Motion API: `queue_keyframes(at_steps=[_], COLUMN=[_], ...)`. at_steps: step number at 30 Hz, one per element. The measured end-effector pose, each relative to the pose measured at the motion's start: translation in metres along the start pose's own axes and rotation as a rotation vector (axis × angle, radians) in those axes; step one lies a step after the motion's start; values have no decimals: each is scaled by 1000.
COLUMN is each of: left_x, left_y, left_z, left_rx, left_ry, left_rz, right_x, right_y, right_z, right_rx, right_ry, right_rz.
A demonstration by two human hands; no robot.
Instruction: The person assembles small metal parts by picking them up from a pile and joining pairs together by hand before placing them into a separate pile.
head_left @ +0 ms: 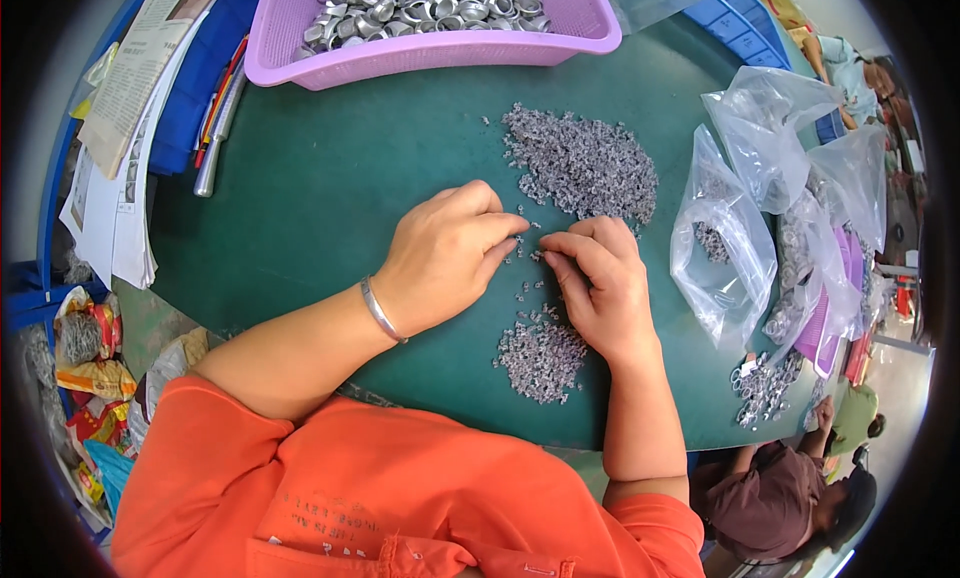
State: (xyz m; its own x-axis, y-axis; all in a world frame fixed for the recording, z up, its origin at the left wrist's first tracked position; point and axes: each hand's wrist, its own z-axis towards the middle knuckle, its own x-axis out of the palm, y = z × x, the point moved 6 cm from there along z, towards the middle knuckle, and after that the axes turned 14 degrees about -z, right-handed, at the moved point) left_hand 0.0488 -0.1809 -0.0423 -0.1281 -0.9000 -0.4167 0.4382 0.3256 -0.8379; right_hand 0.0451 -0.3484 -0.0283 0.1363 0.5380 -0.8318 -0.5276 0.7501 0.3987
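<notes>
**Sorting tiny grey parts, fingertip to fingertip**

Scattered between two heaps on the green table [330, 178]: loose small grey parts [527, 288], thin on the mat, right under the fingertips. Larger heap [585, 163] just beyond the hands, smaller heap [540, 358] nearer the body, beside the right wrist.

Left hand [445, 258] curled, knuckles up, fingers bent down onto the mat; whether a piece sits under them, cannot tell. Right hand [600, 288] likewise half closed, fingertips pinched toward the left hand's, almost touching; grip contents too small to make out.

Probably best done with light pinches, one piece at a time, wrists resting, heaps kept apart.

Further out: pink basket [590, 28] of metal rings at the far edge, clear plastic bags [725, 238] to the right, papers [120, 88] at left.
</notes>
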Motion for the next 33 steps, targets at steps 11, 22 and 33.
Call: queue_keyframes(at_steps=[11, 22, 33], left_x=[-1, 2, -7], left_y=[2, -1, 2], left_z=[0, -1, 0], left_rx=[0, 41, -71], left_ry=[24, 43, 138], left_rz=[32, 31, -112], right_x=[-10, -4, -12], right_y=[3, -5, -9], right_z=[-4, -5, -9], right_rx=[-44, 1, 27], right_ry=[51, 18, 66], right_rz=[-25, -77, -35])
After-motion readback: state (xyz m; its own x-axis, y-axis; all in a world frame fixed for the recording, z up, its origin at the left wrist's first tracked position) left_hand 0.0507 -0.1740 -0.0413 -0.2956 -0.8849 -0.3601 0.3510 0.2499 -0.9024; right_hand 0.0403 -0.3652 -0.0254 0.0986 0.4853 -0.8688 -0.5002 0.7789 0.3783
